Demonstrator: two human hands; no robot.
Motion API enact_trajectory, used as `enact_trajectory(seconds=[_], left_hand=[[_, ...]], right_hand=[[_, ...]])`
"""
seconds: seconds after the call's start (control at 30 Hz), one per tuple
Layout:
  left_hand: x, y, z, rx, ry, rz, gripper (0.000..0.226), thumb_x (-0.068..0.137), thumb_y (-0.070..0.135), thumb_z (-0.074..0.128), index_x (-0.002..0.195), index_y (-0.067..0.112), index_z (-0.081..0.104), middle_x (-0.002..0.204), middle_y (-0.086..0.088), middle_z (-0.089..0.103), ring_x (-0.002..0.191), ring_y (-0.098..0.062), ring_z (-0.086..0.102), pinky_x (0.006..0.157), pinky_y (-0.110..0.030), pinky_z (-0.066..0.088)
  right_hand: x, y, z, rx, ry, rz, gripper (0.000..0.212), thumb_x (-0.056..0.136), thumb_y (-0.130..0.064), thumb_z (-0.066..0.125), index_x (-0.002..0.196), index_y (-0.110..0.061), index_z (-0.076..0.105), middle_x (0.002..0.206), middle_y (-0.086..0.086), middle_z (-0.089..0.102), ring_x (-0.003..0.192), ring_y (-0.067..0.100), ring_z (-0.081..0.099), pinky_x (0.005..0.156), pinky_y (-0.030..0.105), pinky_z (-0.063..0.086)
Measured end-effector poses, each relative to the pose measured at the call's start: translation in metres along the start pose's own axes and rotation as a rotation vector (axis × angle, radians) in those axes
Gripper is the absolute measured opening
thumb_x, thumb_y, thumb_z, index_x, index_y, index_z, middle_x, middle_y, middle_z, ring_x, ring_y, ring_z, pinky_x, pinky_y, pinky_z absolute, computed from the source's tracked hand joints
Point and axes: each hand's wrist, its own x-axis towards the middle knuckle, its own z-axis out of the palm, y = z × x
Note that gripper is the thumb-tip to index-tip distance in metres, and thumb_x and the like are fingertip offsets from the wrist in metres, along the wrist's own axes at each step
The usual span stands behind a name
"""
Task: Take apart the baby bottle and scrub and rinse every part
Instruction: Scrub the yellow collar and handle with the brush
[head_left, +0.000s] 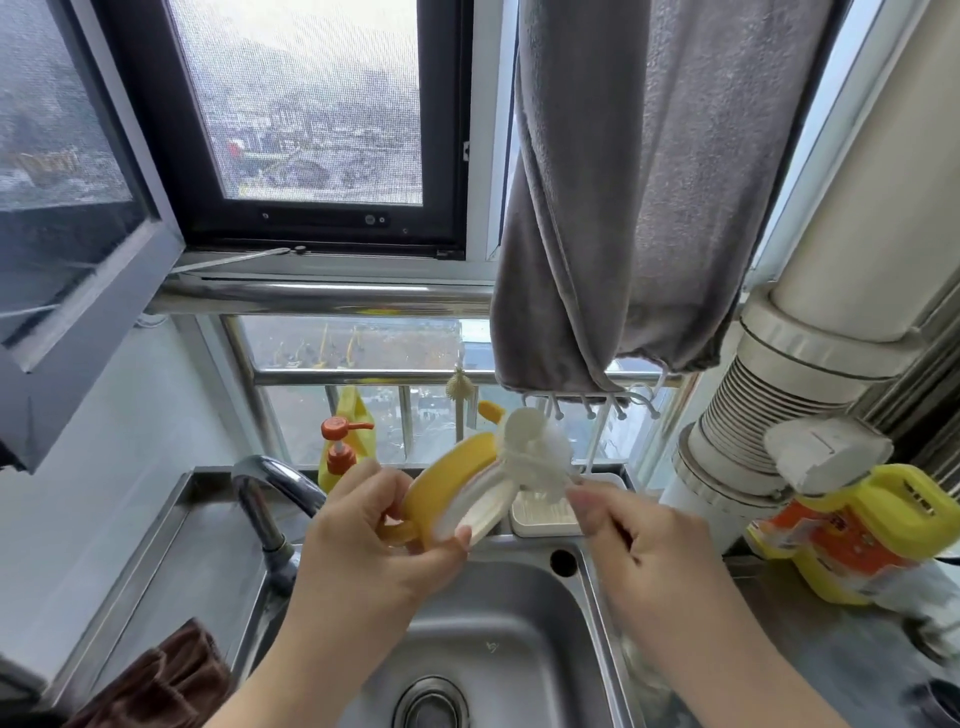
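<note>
Bottle collar (451, 480), yellow with a white insert, is gripped by the left hand (374, 540) above the sink (519, 613) rear edge, while the right hand (641, 540) pinches a blurred, apparently white brush (545, 457) against it.

Tap (270, 499) left of sink (519, 613); soap bottle (340, 457) behind.

grey towel (639, 197) hangs above; brown cloth (166, 680) lies left of sink (519, 613).

The brush (540, 457) is motion-blurred, its handle hidden inside the right hand (644, 545).
</note>
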Motion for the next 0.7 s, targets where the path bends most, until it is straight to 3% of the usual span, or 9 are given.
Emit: enact_trajectory(seconds=[0.1,0.2,0.27,0.33,0.4,0.47,0.53,0.6,0.7], left_hand=[[0.002,-0.004,-0.002,0.142,0.011,0.126,0.033,0.055,0.044,0.067,0.057,0.024,0.041,0.068,0.008,0.044,0.064,-0.018,0.045,0.052,-0.016,0.032],[0.001,-0.003,0.0,0.226,0.015,0.254,0.029,0.055,0.037,0.063,0.065,0.025,0.038,0.069,0.015,0.038,0.066,-0.017,0.038,0.055,-0.016,0.03],[0.0,-0.004,0.0,0.21,0.027,0.256,0.03,0.055,0.036,0.064,0.067,0.024,0.039,0.07,0.013,0.038,0.067,-0.019,0.039,0.056,-0.018,0.03],[0.0,-0.005,-0.001,0.201,0.029,0.225,0.031,0.055,0.037,0.065,0.065,0.026,0.038,0.069,0.011,0.039,0.067,-0.02,0.041,0.055,-0.016,0.03],[-0.002,-0.004,0.0,0.182,0.014,0.185,0.031,0.055,0.037,0.065,0.064,0.03,0.037,0.07,0.009,0.04,0.068,-0.016,0.043,0.053,-0.015,0.031],[-0.005,-0.001,0.001,0.093,0.004,0.115,0.032,0.053,0.038,0.067,0.062,0.024,0.04,0.072,0.006,0.041,0.067,-0.013,0.043,0.052,-0.015,0.032],[-0.006,0.001,0.0,-0.012,0.011,0.029,0.035,0.052,0.042,0.069,0.059,0.018,0.044,0.071,0.002,0.044,0.064,-0.011,0.044,0.052,-0.016,0.031],[-0.005,0.0,0.0,-0.097,0.016,-0.056,0.04,0.051,0.045,0.071,0.057,0.014,0.048,0.07,0.0,0.046,0.06,-0.011,0.043,0.053,-0.017,0.029],[-0.008,0.001,-0.001,-0.283,-0.031,-0.196,0.043,0.047,0.044,0.076,0.062,0.011,0.053,0.063,0.002,0.046,0.056,-0.01,0.041,0.055,-0.021,0.029]], right_hand=[[0.001,-0.01,-0.003,-0.014,-0.075,-0.009,0.041,0.093,-0.054,0.038,0.104,-0.032,0.07,0.051,-0.032,0.048,0.054,-0.012,0.048,0.052,0.003,0.033],[0.007,-0.006,-0.008,-0.022,-0.06,0.05,0.026,0.094,-0.043,0.045,0.074,-0.042,0.063,0.045,-0.021,0.047,0.05,-0.002,0.048,0.047,0.011,0.032],[0.007,-0.012,-0.008,-0.028,-0.052,-0.027,0.019,0.094,-0.049,0.043,0.085,-0.045,0.059,0.046,-0.023,0.046,0.05,-0.005,0.048,0.049,0.007,0.031],[0.005,-0.015,-0.004,-0.005,-0.069,-0.06,0.024,0.092,-0.054,0.04,0.1,-0.042,0.06,0.049,-0.027,0.047,0.053,-0.007,0.049,0.051,0.005,0.032],[0.007,-0.01,-0.004,0.014,-0.043,0.015,0.034,0.092,-0.056,0.038,0.08,-0.034,0.062,0.047,-0.021,0.048,0.052,0.0,0.05,0.048,0.012,0.031],[0.007,-0.008,-0.007,0.011,-0.022,0.023,0.036,0.092,-0.054,0.039,0.065,-0.037,0.056,0.047,-0.019,0.047,0.048,0.003,0.046,0.046,0.013,0.028],[0.004,-0.016,-0.006,0.014,-0.015,-0.053,0.029,0.094,-0.051,0.041,0.079,-0.04,0.063,0.05,-0.026,0.047,0.048,-0.006,0.045,0.047,0.004,0.029],[0.001,-0.017,-0.003,0.023,-0.007,-0.068,0.034,0.094,-0.047,0.04,0.091,-0.033,0.07,0.051,-0.029,0.046,0.049,-0.01,0.045,0.048,0.002,0.028],[0.006,-0.011,-0.01,0.036,-0.061,0.121,0.032,0.089,-0.051,0.04,0.08,-0.038,0.068,0.044,-0.016,0.044,0.049,0.002,0.045,0.048,0.013,0.031]])
